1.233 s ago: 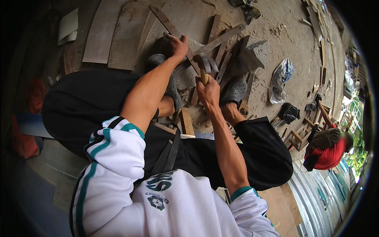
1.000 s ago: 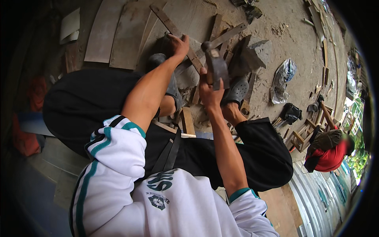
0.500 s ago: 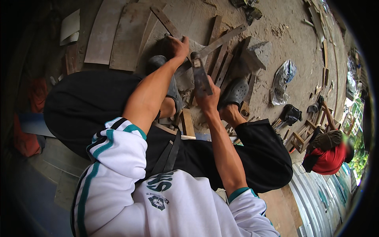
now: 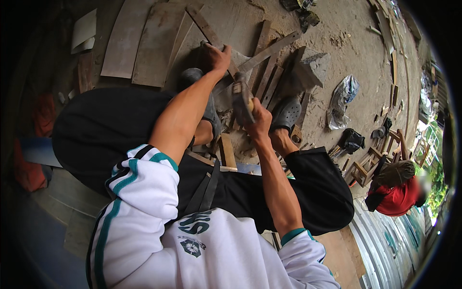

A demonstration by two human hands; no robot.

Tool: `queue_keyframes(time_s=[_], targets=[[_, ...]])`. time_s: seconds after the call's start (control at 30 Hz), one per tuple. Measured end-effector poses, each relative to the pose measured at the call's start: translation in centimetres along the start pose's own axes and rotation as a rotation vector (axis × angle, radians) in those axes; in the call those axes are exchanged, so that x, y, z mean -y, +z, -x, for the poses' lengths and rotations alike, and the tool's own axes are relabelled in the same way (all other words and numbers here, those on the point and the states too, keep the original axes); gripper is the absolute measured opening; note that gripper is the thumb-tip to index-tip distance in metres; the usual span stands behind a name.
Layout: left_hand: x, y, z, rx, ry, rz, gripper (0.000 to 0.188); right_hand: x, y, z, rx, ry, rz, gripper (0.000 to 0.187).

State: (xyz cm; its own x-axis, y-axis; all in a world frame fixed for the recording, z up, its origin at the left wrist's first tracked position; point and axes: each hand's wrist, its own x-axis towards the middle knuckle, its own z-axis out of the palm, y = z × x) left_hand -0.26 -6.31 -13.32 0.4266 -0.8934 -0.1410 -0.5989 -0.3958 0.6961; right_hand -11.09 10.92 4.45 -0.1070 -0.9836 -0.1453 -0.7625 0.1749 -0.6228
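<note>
Over dusty floor [image 4: 356, 43], at twelve o'clock, a likely head-heavy dark-metal hammer [image 4: 240, 103] was handle-gripped by right fingers [image 4: 258, 107], a brown wooden strip [image 4: 202, 24] by left fingers [image 4: 225, 51].

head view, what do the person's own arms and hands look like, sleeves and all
The left sleeve is white with teal and black stripes and a teal edge. The right sleeve is white too, also edged in teal. Both forearms are bare below the sleeves, and the left hand and right hand are ungloved.
</note>
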Motion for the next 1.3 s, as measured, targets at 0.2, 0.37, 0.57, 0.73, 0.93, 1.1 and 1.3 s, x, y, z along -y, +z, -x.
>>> queue_keyframes(time_s=[0.2, 0.37, 0.57, 0.73, 0.93, 1.1, 1.3], targets=[[0.7, 0.5, -0.8, -0.039, 0.058, 0.026, 0.068, -0.1, 0.0, -2.6, 0.002, 0.474, 0.125, 0.021], [0.5, -0.2, -0.5, -0.003, 0.022, -0.082, 0.06, -0.8, -1.3, -1.5, -0.153, 0.352, -0.091, 0.021], [1.5, 1.4, -0.2, -0.122, 0.059, -0.025, 0.075, 0.5, 0.5, -1.5, 0.139, 0.183, 0.18, 0.018], [1.2, 0.6, -0.2, -0.025, -0.005, -0.022, 0.085, 2.4, -0.9, -2.6, 0.026, 0.396, 0.078, 0.02], [-2.5, -3.1, 0.2, 0.242, -0.097, -0.035, 0.093, 3.6, -3.3, -3.8, -0.102, 0.43, -0.188, 0.028], [1.2, 0.8, -0.2, -0.099, 0.014, -0.027, 0.067, 2.5, 0.7, -1.4, -0.205, 0.055, -0.336, 0.024], [-1.2, -1.6, -0.3, 0.082, -0.061, -0.025, 0.08, 2.1, 0.5, -1.7, -0.012, 0.534, -0.172, 0.025]])
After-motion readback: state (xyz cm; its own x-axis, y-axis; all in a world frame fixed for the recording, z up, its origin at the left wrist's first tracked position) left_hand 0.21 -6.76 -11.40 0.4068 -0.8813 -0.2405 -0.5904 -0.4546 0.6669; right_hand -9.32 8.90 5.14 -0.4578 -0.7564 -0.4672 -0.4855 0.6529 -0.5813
